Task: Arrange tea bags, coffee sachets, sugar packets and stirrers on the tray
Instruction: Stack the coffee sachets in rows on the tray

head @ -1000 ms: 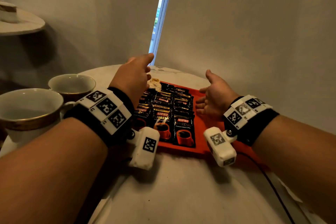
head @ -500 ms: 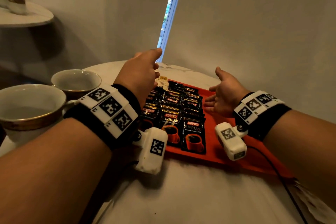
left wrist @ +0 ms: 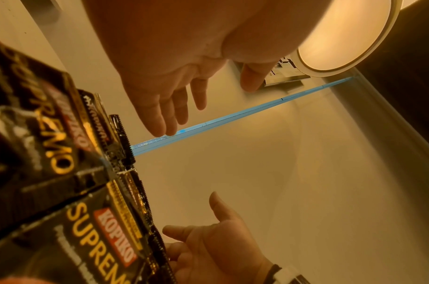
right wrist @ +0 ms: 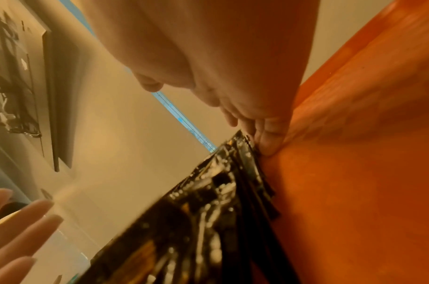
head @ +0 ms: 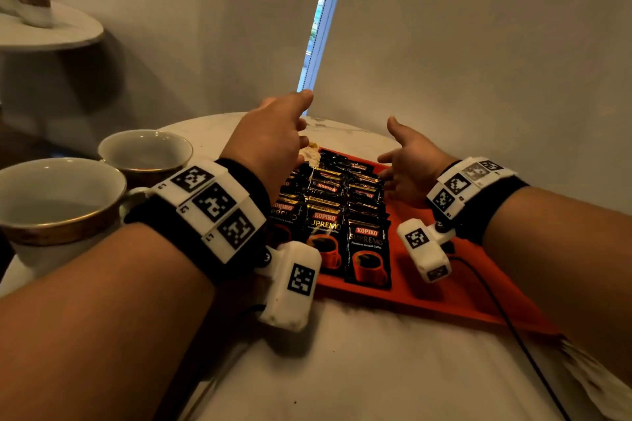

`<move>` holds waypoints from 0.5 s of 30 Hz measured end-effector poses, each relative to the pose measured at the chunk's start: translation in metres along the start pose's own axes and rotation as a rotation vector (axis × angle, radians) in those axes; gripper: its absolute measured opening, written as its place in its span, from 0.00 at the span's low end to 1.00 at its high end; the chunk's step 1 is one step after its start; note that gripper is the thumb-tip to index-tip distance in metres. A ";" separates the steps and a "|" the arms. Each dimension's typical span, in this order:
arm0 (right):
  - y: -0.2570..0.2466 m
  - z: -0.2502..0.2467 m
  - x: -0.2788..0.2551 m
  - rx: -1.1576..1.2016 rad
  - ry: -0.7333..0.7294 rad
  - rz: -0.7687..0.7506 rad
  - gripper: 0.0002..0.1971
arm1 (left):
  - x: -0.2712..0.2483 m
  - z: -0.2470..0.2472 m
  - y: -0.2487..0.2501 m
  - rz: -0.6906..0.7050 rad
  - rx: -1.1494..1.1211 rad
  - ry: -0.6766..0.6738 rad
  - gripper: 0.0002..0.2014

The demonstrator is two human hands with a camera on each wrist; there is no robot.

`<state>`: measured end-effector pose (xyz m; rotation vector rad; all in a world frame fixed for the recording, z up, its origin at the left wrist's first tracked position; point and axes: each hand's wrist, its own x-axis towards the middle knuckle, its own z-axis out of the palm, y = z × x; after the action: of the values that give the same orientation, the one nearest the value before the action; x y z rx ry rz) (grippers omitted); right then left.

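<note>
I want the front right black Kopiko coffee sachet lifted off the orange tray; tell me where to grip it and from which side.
Pinch the near bottom edge of the front right black Kopiko coffee sachet, coming from the near side. It lies flat on the orange tray, topmost in its overlapping row, with that edge free and bare tray beside it.

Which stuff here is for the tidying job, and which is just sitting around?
For the job:
Kopiko coffee sachets
orange tray
pale packet at the tray's far corner

Just sitting around:
two gold-banded cups
side shelf
</note>
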<state>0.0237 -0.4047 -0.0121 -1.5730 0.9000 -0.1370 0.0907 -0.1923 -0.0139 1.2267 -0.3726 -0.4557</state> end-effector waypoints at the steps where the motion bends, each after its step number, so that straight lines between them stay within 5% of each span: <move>1: 0.000 -0.002 0.001 0.006 0.006 -0.001 0.49 | 0.001 0.000 -0.001 -0.005 -0.010 0.003 0.15; 9: 0.010 -0.039 -0.029 -0.096 0.048 -0.030 0.39 | -0.011 0.005 -0.003 0.063 0.031 0.009 0.14; 11: 0.019 -0.056 -0.049 -0.171 0.057 -0.074 0.27 | -0.016 0.009 -0.004 0.071 0.019 0.006 0.06; 13: 0.028 -0.078 -0.070 -0.293 0.104 -0.147 0.10 | -0.022 0.013 -0.006 0.084 0.038 -0.002 0.08; 15: 0.037 -0.102 -0.091 -0.452 0.184 -0.211 0.06 | -0.027 0.017 -0.007 0.104 0.053 -0.024 0.09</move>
<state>-0.1134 -0.4279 0.0158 -2.1038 0.9494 -0.2439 0.0581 -0.1938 -0.0161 1.2475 -0.4688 -0.3738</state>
